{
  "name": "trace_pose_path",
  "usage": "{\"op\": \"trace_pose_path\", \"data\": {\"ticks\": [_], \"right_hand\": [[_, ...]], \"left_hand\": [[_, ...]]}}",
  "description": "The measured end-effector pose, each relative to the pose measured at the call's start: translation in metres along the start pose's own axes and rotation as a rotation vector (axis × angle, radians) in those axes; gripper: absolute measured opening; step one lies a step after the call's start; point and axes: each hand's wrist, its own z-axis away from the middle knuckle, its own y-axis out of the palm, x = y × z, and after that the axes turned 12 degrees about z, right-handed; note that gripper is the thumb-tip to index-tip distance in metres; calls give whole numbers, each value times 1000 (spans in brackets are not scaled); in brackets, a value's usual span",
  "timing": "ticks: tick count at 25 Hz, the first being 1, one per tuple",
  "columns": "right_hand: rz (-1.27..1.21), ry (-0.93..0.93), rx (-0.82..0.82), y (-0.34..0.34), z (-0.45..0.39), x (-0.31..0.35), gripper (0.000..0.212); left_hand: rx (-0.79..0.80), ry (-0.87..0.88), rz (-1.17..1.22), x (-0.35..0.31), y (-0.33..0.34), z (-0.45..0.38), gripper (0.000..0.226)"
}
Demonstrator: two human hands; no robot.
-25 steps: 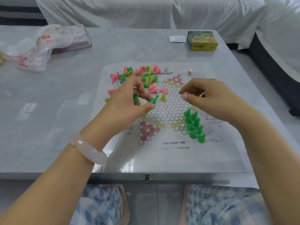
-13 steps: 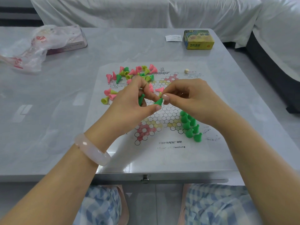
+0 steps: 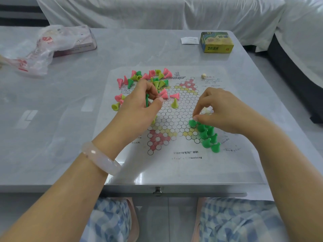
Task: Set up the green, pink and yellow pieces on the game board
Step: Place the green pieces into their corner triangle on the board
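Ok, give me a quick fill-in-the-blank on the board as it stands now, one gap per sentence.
1. The pieces standing in the board's near right corner are all ____.
2. The left hand holds a ____ piece.
3. The small pale die lies ____ the board's paper.
4. The piece standing alone mid-board is ____.

Missing words: green; green; on; yellow

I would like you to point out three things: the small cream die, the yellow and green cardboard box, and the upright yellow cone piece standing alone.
small cream die (image 3: 203, 76): head view, its centre.
yellow and green cardboard box (image 3: 216, 42): head view, its top face.
upright yellow cone piece (image 3: 174, 103): head view, its body.
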Motion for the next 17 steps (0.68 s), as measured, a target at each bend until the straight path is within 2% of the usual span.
{"op": "trace_pose_path", "data": {"ticks": [7,17], "right_hand": [[28,7,21,2,-2,0,2],[48,-18,24,4,-2,-2,5]], "left_hand": [[-12,-15,14,0,-1,1,6],[3,-13,49,4,-1,-3,28]]}}
